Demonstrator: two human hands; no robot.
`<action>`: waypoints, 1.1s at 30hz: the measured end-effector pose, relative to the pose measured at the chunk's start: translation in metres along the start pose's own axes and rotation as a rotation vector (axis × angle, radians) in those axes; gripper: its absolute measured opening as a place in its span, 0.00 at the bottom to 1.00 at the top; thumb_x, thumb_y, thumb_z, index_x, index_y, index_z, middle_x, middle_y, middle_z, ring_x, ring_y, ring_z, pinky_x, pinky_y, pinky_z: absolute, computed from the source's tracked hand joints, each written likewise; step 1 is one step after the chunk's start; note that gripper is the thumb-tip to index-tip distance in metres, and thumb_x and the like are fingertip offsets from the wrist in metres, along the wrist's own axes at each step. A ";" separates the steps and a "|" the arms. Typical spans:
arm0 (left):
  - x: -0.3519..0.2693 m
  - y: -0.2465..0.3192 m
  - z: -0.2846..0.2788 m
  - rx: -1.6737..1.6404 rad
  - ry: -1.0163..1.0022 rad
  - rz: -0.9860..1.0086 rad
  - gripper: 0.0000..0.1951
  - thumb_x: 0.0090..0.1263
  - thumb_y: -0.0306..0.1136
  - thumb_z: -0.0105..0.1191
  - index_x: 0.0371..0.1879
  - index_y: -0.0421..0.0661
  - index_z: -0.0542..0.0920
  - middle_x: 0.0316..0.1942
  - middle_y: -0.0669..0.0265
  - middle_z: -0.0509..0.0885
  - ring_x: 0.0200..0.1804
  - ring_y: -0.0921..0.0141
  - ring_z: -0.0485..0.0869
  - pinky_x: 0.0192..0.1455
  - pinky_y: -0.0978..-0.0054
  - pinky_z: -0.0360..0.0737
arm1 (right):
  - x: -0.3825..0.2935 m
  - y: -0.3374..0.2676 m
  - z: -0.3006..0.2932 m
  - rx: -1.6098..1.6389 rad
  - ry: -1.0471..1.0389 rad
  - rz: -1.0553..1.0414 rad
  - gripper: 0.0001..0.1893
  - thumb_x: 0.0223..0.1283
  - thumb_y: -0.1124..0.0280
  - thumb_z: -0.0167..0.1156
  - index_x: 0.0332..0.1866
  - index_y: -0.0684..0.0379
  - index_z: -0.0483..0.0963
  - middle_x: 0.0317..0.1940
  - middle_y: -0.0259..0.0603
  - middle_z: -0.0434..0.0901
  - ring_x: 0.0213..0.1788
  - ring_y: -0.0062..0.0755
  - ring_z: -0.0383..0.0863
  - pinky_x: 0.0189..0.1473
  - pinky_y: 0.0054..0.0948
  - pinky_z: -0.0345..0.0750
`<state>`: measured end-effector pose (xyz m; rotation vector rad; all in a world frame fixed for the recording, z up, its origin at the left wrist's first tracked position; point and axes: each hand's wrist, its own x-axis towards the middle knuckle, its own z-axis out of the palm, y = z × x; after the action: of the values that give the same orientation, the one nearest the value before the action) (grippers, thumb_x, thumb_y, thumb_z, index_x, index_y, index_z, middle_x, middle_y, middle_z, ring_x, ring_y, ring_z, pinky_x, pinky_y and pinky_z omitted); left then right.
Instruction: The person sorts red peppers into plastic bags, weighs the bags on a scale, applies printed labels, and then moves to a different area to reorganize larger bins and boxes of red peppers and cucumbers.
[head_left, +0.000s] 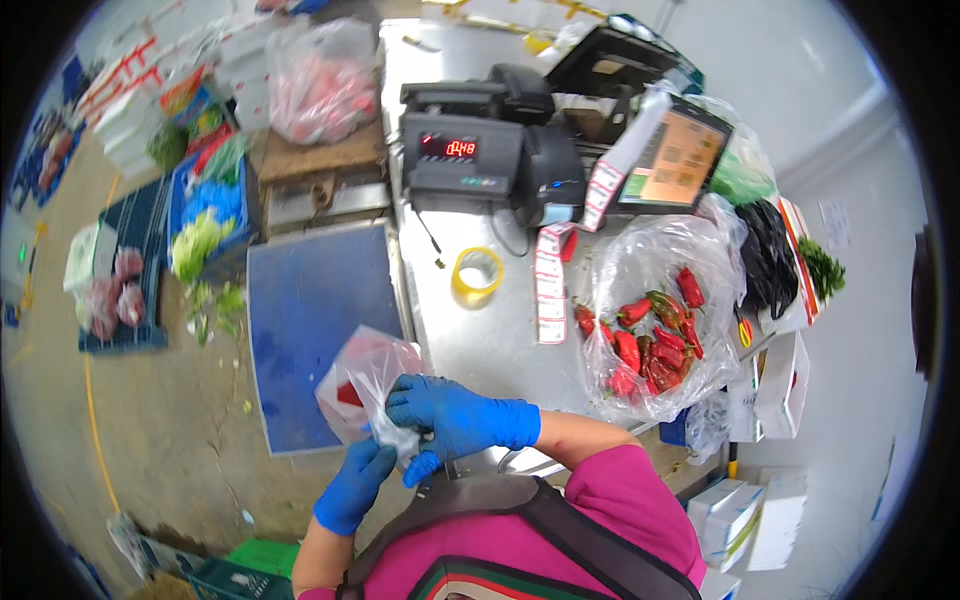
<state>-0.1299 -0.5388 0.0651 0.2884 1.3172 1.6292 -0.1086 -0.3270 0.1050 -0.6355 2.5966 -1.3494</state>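
Both hands wear blue gloves and meet at a clear plastic bag (360, 360) with something red in it, over the near right edge of a blue board (315, 300). My left hand (356, 484) pinches the bag's gathered part from below. My right hand (446, 420) closes around the gathered plastic just above it. To the right, a large open clear bag (600, 277) holds several red peppers (664, 352) on the metal table (442, 330). A roll of yellow-edged tape (477, 276) and a strip of printed labels (550, 292) lie beyond the hands.
A scale display (461, 154) and a touchscreen (671, 157) stand at the table's back. Scissors (745, 332) and a black bag (766, 255) lie at the right. At left are a blue crate (250, 217) of greens and a large filled bag (322, 82). White boxes (727, 517) stand low at right.
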 end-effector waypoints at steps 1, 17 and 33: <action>-0.001 0.006 0.009 -0.002 -0.047 0.015 0.20 0.69 0.39 0.46 0.54 0.37 0.71 0.44 0.64 0.79 0.42 0.75 0.78 0.47 0.75 0.74 | -0.017 -0.007 -0.009 0.000 0.000 0.006 0.33 0.34 0.42 0.67 0.40 0.59 0.73 0.36 0.45 0.71 0.41 0.46 0.70 0.43 0.38 0.70; 0.091 -0.131 0.006 -1.135 0.189 -0.145 0.15 0.68 0.42 0.38 0.22 0.48 0.72 0.17 0.70 0.69 0.21 0.70 0.69 0.27 0.73 0.70 | -0.181 0.116 0.021 0.819 0.596 0.490 0.08 0.50 0.74 0.56 0.31 0.66 0.79 0.27 0.38 0.82 0.31 0.23 0.77 0.36 0.23 0.73; 0.077 -0.036 0.079 -0.651 0.384 -0.025 0.17 0.63 0.31 0.47 0.50 0.39 0.75 0.36 0.60 0.79 0.34 0.69 0.76 0.33 0.78 0.70 | -0.163 0.093 -0.017 -0.005 0.268 -0.026 0.16 0.49 0.57 0.60 0.30 0.61 0.78 0.26 0.47 0.77 0.35 0.47 0.77 0.49 0.38 0.69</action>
<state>-0.0938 -0.4329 0.0358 -0.4509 0.9723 2.0545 0.0044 -0.1968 0.0294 -0.5233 2.8060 -1.5323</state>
